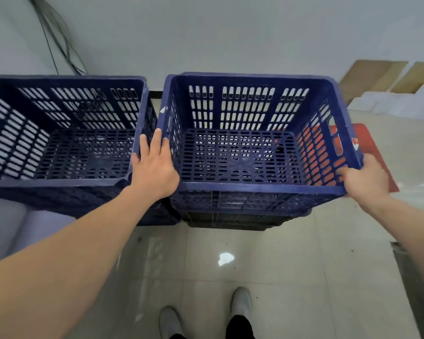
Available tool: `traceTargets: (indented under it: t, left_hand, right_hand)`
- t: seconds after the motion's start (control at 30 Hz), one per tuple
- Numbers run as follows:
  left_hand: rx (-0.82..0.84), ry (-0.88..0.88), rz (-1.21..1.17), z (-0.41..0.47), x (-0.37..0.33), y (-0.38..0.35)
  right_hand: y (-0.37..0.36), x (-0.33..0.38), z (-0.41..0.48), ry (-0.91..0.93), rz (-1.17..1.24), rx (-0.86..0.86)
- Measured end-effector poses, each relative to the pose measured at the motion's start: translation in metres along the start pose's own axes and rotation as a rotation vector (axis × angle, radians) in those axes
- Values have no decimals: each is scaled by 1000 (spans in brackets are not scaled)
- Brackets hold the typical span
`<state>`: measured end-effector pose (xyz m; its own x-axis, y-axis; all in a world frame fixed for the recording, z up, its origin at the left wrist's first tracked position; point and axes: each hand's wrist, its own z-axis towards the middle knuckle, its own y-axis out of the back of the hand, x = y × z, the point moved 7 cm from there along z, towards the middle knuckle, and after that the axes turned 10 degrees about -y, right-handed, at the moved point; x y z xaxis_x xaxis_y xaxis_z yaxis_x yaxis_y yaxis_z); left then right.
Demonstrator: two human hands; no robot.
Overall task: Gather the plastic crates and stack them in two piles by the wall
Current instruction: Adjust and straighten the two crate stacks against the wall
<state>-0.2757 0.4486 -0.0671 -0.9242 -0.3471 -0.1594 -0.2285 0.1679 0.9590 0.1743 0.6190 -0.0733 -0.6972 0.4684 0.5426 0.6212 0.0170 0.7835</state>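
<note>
Two piles of dark blue slotted plastic crates stand side by side against the white wall. The top crate of the right pile (250, 192) is empty and sits on lower crates (233, 221). My right hand (365, 178) grips its near right corner rim. My left hand (154, 167) lies flat with fingers spread against that crate's left wall, in the gap between the piles. The left pile's top crate (56, 184) is also empty and touches my left hand's outer side.
Black cables (56, 37) hang down the wall at the back left. A red mat (372, 148) lies on the tiled floor right of the piles, with cardboard and white sheets (389, 94) beyond. My shoes (240, 302) stand on the tiles below.
</note>
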Motion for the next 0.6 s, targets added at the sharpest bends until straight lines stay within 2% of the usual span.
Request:
traceTargets:
  t: [0.33,0.6]
  left_hand:
    - [-25,42,-29,3,10,3]
    - [-55,30,-35,6,13,4]
  right_hand:
    - [-13,33,18,47,-5,4]
    - [-15,27,16,54,25,13]
